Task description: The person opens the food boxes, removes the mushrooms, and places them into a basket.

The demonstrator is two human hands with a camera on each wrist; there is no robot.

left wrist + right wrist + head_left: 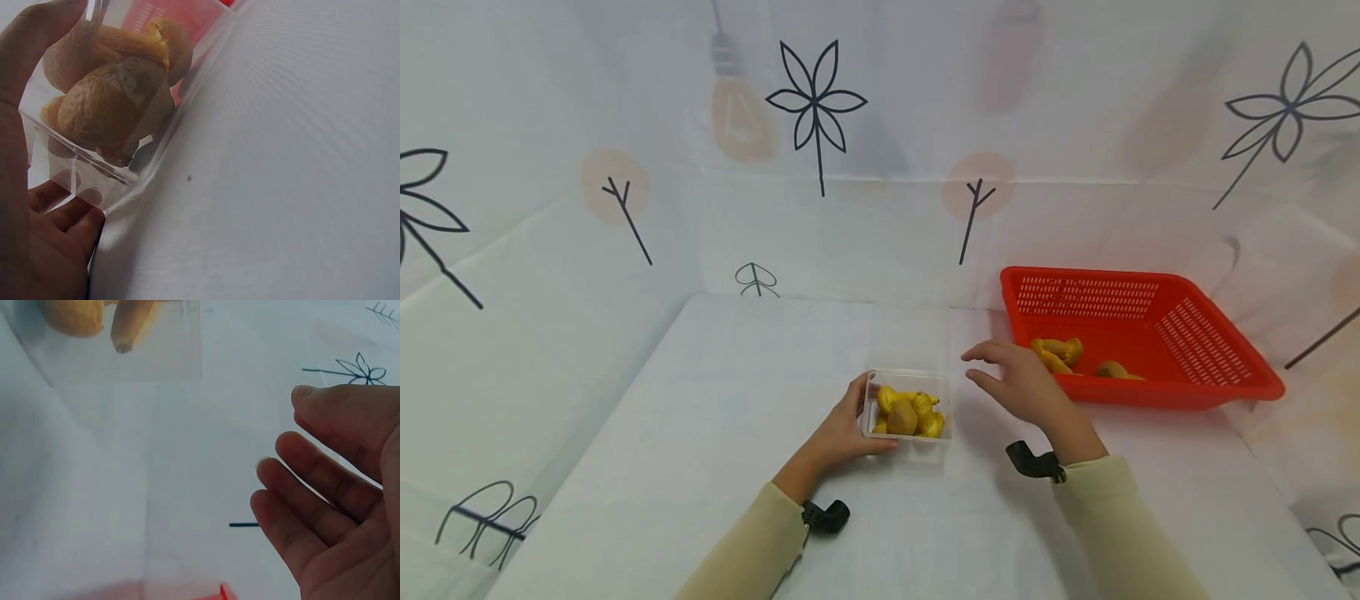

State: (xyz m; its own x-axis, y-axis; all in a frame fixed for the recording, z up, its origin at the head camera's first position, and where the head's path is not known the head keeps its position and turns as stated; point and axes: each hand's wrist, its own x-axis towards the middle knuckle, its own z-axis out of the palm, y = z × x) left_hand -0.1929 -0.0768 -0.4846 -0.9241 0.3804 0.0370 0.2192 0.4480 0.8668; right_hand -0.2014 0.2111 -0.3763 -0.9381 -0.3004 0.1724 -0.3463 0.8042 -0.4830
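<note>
A small clear plastic box stands on the white table, filled with several yellow-brown mushrooms. My left hand grips its left side, thumb along the near wall and fingers round the far corner. Caps and stems of the mushrooms show through the box wall in the left wrist view. Between the box and a red basket, my right hand hovers with nothing in it, its fingers loosely bent and apart from the thumb. The right wrist view has this hand off to the side of the box.
At the back right sits the red perforated basket, with several more mushrooms at its left and near side. White cloth printed with flowers hangs behind the table and along its sides.
</note>
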